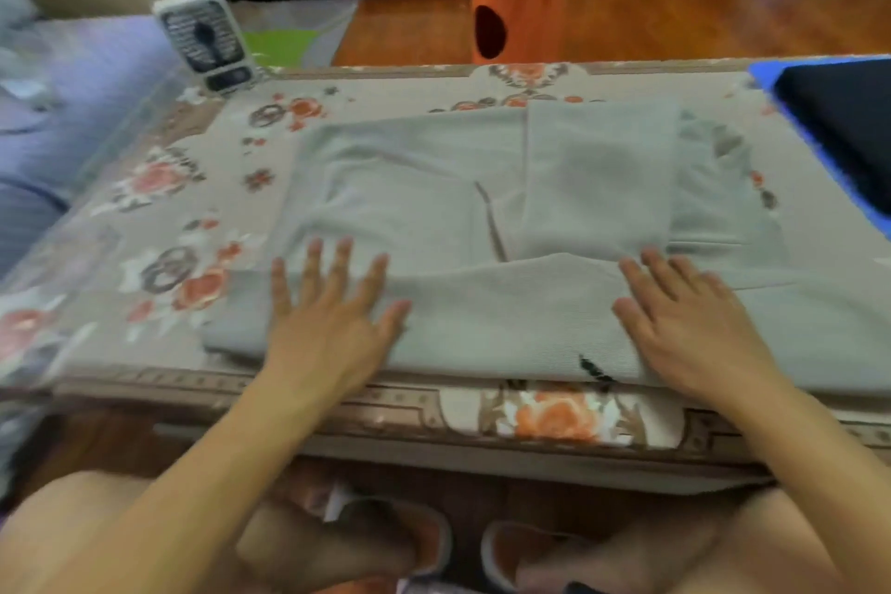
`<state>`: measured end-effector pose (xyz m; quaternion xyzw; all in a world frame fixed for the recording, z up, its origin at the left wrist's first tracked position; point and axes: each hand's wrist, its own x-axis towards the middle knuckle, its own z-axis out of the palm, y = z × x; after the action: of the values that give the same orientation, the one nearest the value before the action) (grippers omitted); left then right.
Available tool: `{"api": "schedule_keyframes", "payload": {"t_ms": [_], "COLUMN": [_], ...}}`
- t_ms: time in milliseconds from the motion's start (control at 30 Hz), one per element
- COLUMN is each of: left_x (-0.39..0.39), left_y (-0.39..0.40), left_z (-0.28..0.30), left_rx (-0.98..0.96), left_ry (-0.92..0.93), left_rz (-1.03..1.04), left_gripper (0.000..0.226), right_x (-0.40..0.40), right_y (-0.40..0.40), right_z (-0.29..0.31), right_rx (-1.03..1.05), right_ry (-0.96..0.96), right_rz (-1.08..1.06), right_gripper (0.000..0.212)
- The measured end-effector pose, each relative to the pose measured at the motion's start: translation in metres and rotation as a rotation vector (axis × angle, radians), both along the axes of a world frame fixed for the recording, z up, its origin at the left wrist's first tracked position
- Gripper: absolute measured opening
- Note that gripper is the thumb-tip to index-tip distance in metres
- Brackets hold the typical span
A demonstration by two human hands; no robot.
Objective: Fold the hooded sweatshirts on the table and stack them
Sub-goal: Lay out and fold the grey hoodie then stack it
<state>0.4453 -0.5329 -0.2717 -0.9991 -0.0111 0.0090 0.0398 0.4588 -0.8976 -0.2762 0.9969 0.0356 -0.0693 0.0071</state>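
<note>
Across the middle of the floral tabletop lies the grey hooded sweatshirt, one panel already folded in and its near fold at the front edge. Your left hand and right hand press flat on that fold, each grip released, fingers spread. You look mid-fold, smoothing; next likely calls for pinching the edge and doubling it over, then stacking near the dark garment

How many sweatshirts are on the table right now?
2 that I can tell: a light grey knit sweatshirt spread in the middle, and dark navy folded fabric at the far right edge, probably another. More may lie out of view.
</note>
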Motion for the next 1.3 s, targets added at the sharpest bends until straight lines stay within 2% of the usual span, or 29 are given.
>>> {"api": "schedule_keyframes", "payload": {"t_ms": [67, 133, 167, 267, 333, 400, 467, 500, 533, 600, 700, 767, 833, 867, 900, 933, 967, 1034, 1134, 1200, 1234, 1300], "left_x": [0.000, 0.003, 0.005, 0.005, -0.004, -0.017, -0.020, -0.018, -0.013, -0.008, -0.015, -0.025, -0.033, -0.031, -0.028, -0.021, -0.014, 0.001, 0.010, 0.012, 0.016, 0.053], "left_y": [0.055, 0.090, 0.096, 0.083, 0.057, 0.027, 0.005, -0.001, -0.004, -0.004, 0.003, 0.008, 0.009, 0.006, 0.001, -0.009, -0.018, -0.033, -0.040, -0.039, -0.039, -0.039], "left_z": [-0.006, -0.012, -0.011, -0.004, 0.002, 0.001, -0.006, -0.006, -0.005, 0.000, 0.012, 0.014, 0.018, 0.020, 0.023, 0.026, 0.025, 0.010, -0.011, -0.015, -0.010, 0.002], "left_rx": [-0.064, -0.129, -0.148, -0.073, -0.084, -0.099, -0.075, -0.076, -0.089, -0.119, -0.208, -0.206, -0.173, -0.173, -0.204, -0.243, -0.242, -0.189, -0.168, -0.198, -0.215, -0.276], "left_ry": [0.111, 0.212, 0.243, 0.220, 0.160, 0.197, 0.191, 0.168, 0.156, 0.185, 0.235, 0.287, 0.362, 0.368, 0.333, 0.280, 0.241, 0.202, 0.213, 0.237, 0.243, 0.205], "left_rz": [0.086, 0.081, 0.079, 0.060, -0.153, -0.449, -0.641, -0.672, -0.679, -0.678, -0.670, -0.705, -0.703, -0.669, -0.636, -0.603, -0.566, -0.488, -0.389, -0.387, -0.381, -0.326], "left_gripper": [0.088, 0.104, 0.102, 0.077, 0.082, 0.087, 0.073, 0.066, 0.065, 0.079, 0.082, 0.084, 0.076, 0.071, 0.069, 0.066, 0.064, 0.061, 0.067, 0.075, 0.080, 0.095], "right_x": [0.000, -0.003, -0.002, -0.005, -0.018, -0.036, -0.045, -0.042, -0.038, -0.034, -0.044, -0.056, -0.057, -0.052, -0.043, -0.029, -0.015, 0.008, 0.017, 0.019, 0.023, 0.052], "right_y": [0.000, 0.002, 0.002, 0.003, 0.006, 0.009, 0.006, 0.000, -0.004, -0.006, -0.004, -0.005, -0.006, -0.005, -0.002, 0.001, 0.005, 0.015, 0.016, 0.011, 0.010, 0.009], "right_z": [0.001, 0.000, -0.002, 0.005, 0.012, 0.011, 0.011, 0.011, 0.014, 0.026, 0.039, 0.041, 0.046, 0.051, 0.057, 0.059, 0.057, 0.045, 0.014, 0.011, 0.015, 0.018], "right_rx": [-0.005, -0.023, -0.021, -0.031, 0.013, 0.032, -0.009, -0.015, -0.026, -0.046, -0.047, -0.052, -0.082, -0.077, -0.041, 0.041, 0.121, 0.154, 0.070, 0.110, 0.136, 0.285], "right_ry": [0.012, 0.027, 0.016, -0.062, -0.139, -0.096, -0.018, -0.005, -0.002, 0.038, 0.091, 0.200, 0.308, 0.349, 0.354, 0.281, 0.170, 0.020, 0.093, 0.144, 0.121, -0.109], "right_rz": [-0.030, -0.025, -0.029, -0.023, 0.147, 0.344, 0.418, 0.409, 0.378, 0.315, 0.367, 0.407, 0.437, 0.432, 0.412, 0.365, 0.329, 0.297, 0.249, 0.282, 0.290, 0.270], "right_gripper": [0.080, 0.077, 0.075, 0.071, 0.069, 0.072, 0.072, 0.075, 0.087, 0.100, 0.097, 0.094, 0.084, 0.088, 0.102, 0.109, 0.104, 0.083, 0.072, 0.073, 0.074, 0.070]}}
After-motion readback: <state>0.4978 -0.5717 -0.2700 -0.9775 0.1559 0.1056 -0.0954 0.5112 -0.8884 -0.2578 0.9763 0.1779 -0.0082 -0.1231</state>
